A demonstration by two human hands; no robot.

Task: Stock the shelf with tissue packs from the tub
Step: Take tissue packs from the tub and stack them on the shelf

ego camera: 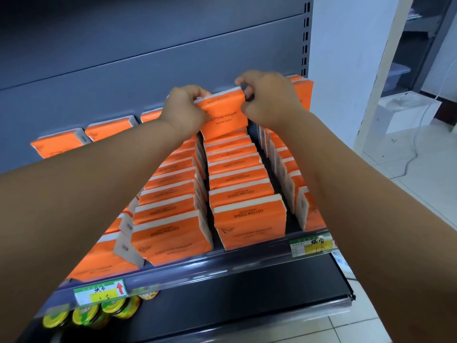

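While both hands pinch its top corners, left hand (184, 107) and right hand (268, 99) set an orange tissue pack (226, 117) at the back of the shelf's (222, 266) middle row; next, seat it upright, release.

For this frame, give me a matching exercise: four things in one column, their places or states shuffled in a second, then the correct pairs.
Things:
1. tissue pack
2. jars with yellow-green lids
3. white box
4. price tag with red arrow

Places or states:
A. on the floor to the right of the shelving
B. held by both hands at the back of the middle row
C. clipped to the shelf's front rail, at the left
D. on the lower shelf, at the left

Pairs: 1-B, 2-D, 3-A, 4-C
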